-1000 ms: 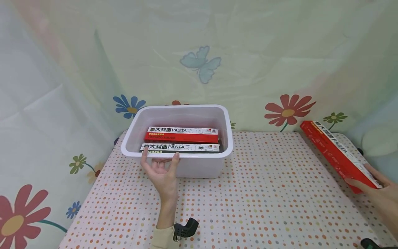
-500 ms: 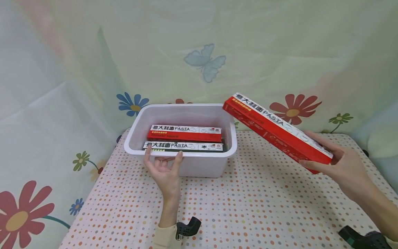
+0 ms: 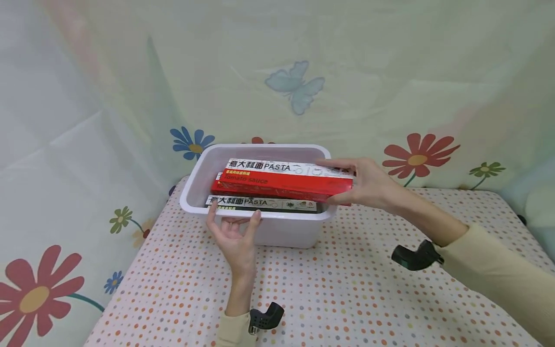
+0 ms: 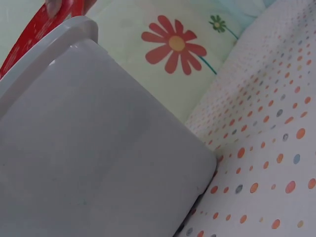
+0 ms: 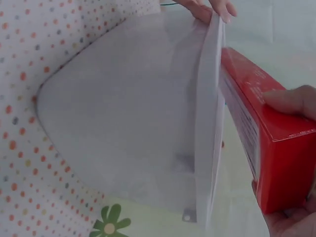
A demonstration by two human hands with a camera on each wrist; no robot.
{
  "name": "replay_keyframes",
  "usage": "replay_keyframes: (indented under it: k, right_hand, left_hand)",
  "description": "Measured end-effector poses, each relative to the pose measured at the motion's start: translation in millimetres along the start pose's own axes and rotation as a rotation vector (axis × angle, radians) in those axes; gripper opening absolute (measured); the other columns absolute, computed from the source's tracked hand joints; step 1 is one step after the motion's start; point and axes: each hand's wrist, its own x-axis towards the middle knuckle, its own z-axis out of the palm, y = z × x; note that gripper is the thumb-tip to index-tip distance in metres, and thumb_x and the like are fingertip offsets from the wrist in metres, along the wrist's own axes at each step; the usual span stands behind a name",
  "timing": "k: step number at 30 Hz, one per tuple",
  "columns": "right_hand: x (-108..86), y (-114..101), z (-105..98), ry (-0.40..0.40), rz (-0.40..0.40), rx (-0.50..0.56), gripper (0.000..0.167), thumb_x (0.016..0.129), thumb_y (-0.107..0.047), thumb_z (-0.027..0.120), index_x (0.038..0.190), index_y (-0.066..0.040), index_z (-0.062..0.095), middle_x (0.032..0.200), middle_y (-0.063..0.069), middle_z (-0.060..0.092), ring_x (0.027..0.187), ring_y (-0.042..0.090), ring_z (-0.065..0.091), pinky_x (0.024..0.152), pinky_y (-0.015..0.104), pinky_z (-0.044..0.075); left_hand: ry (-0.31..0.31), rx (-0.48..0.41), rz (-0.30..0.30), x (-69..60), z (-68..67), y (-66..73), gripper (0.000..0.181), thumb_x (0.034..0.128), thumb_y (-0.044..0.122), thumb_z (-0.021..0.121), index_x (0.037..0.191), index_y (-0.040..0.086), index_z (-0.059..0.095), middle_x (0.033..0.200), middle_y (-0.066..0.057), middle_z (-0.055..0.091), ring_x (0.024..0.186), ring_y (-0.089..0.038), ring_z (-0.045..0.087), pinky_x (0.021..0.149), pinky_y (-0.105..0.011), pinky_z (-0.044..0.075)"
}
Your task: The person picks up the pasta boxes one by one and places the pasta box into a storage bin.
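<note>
My right hand [image 3: 368,181] grips the right end of a red and white pasta box [image 3: 286,182], thumb on the near side and fingers on the far side. The box hangs over a white plastic bin [image 3: 286,234], its left end reaching inside the rim. In the bin lies a second red pasta box [image 3: 215,187], mostly hidden by the held one. Nearer the front wall sits a pasta box with a dark side [image 3: 282,204]. My left hand [image 3: 236,243] holds the bin's front rim, some fingers curled under it. In the right wrist view the held box [image 5: 286,158] shows its end.
The bin stands on a table with a dotted cloth [image 3: 368,289]. Behind it hangs a pale flowered curtain [image 3: 364,96]. Each wrist bears a black camera mount, one on the left [image 3: 266,316] and one on the right [image 3: 418,255].
My right hand has brought the red pasta box from the table's right side leftward to above the bin, turning it nearly parallel to the boxes inside. My left hand stays on the rim.
</note>
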Motion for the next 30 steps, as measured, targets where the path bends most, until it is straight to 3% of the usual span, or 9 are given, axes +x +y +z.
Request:
replay_keyframes:
  k: [7, 14, 21, 30]
  right_hand:
    - [30.9, 2.6, 15.5, -0.092, -0.019, -0.075, 0.070, 0.079, -0.007, 0.086, 0.145, -0.012, 0.064, 0.131, 0.014, 0.068, 0.115, 0.030, 0.059, 0.080, 0.029, 0.062]
    - [49.8, 3.9, 35.4, -0.140, -0.009, -0.017, 0.072, 0.077, -0.008, 0.085, 0.145, -0.014, 0.064, 0.130, 0.010, 0.069, 0.115, 0.027, 0.059, 0.085, 0.033, 0.060]
    - [57.3, 6.5, 43.3, -0.168, -0.047, 0.021, 0.074, 0.074, -0.004, 0.085, 0.145, -0.012, 0.064, 0.134, 0.007, 0.069, 0.114, 0.024, 0.061, 0.089, 0.034, 0.058]
    - [60.1, 10.4, 42.0, -0.197, -0.035, 0.007, 0.076, 0.074, -0.007, 0.088, 0.145, -0.013, 0.064, 0.139, 0.007, 0.067, 0.119, 0.024, 0.059, 0.094, 0.035, 0.056]
  left_hand:
    - [-0.024, 0.028, -0.004, -5.0, 3.6, -2.7, 0.098, 0.0846, -0.011, 0.079, 0.159, 0.004, 0.018, 0.148, -0.027, 0.049, 0.109, -0.032, 0.063, 0.094, -0.041, 0.065]
    - [-0.039, 0.012, 0.003, -5.2, 2.4, 1.6, 0.098, 0.0858, -0.010, 0.078, 0.160, 0.003, 0.015, 0.151, -0.026, 0.047, 0.115, -0.041, 0.061, 0.093, -0.045, 0.065]
    - [-0.048, 0.028, 0.004, -5.6, 2.4, 2.4, 0.096, 0.0879, -0.009, 0.077, 0.160, 0.003, 0.014, 0.157, -0.023, 0.042, 0.130, -0.039, 0.057, 0.097, -0.043, 0.062]
    - [-0.049, 0.026, 0.011, -5.0, 2.4, 3.0, 0.097, 0.0872, -0.011, 0.077, 0.160, 0.002, 0.014, 0.158, -0.023, 0.041, 0.132, -0.040, 0.056, 0.098, -0.044, 0.062]
